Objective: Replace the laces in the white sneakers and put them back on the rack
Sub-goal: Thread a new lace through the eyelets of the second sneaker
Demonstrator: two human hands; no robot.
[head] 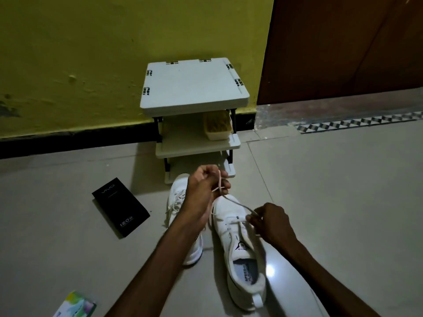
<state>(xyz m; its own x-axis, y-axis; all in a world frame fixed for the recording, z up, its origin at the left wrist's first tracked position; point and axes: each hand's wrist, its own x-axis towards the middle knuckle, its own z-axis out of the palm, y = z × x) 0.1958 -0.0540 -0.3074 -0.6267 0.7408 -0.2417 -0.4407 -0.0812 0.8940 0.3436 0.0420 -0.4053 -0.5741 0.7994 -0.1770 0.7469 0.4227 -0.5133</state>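
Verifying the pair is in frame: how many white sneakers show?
2: left sneaker behind the left hand; right sneaker beside it, by the right hand. Lowest shelf of the rack partly hidden.

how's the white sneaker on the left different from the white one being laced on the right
The left white sneaker shows criss-crossed laces on its front; the right white sneaker has its thin white lace only through the eyelets near the toe. Nobody holds the left sneaker's laces; both the left hand and right hand grip the right sneaker's lace. Both stand upright on the floor, toes toward the white plastic rack.
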